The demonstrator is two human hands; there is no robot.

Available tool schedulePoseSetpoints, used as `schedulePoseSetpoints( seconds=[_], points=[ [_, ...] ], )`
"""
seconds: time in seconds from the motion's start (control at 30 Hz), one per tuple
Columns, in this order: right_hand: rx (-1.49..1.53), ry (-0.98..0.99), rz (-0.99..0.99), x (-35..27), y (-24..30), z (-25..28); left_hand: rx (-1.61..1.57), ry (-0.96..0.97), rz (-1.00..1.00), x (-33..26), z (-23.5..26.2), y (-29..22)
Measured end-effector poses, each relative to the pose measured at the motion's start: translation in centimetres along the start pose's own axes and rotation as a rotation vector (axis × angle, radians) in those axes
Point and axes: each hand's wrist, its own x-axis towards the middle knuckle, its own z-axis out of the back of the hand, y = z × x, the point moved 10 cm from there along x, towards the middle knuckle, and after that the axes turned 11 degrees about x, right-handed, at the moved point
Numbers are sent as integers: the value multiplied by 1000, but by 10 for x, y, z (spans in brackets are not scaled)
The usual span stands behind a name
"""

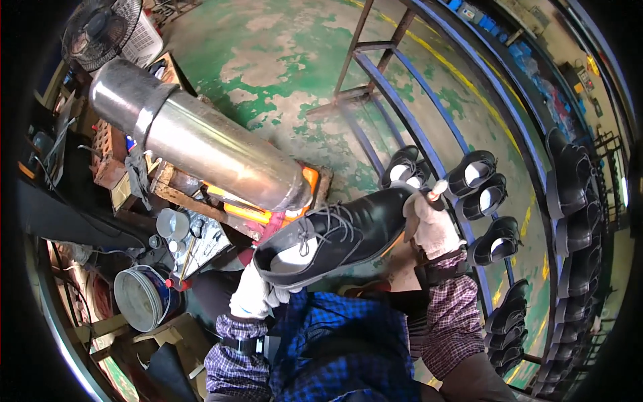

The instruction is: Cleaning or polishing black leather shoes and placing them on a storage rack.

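Lying across the front of the person, between the two hands, is a black shoe point(385, 218), held in the air with its mouth upward, heel to the left and toe to the right. Its laces point(338, 224) hang loosely over the front.

The left hand point(253, 293), in a white glove, is bent around the heel end from below; some fingers are hidden under the sole. The right hand point(432, 224), also gloved, is curled partly at the toe, and how firmly it presses I cannot tell.

I judge the shoe to be light, with a stiff sole and a softer upper. The shiny surface may be a little slippery and may mark easily, so the heel and the sole edge seem the safest places to hold; the laces would give a poor grip.

Just beyond the shoe, a metal cylinder point(214, 147) leans above a cluttered bench. A bucket point(159, 298) stands to the left. On the right, a blue rack point(395, 90) carries other shoes point(494, 241), and farther away, at upper left, is a fan point(97, 27).
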Motion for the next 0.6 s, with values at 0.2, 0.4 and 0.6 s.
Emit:
schedulePoseSetpoints(
  seconds=[0.2, 0.4, 0.6],
  points=[
    [-116, -74, 100, 13, 63, 56, -469, 605, 106, 65, -59, 14],
    [69, -101, 129, 15, 98, 26, -388, 455, 32, 87, -97, -21],
    [59, -244, 133, 37, 90, 67, -162, 202, -98, 82, -84, -44]
  ],
)
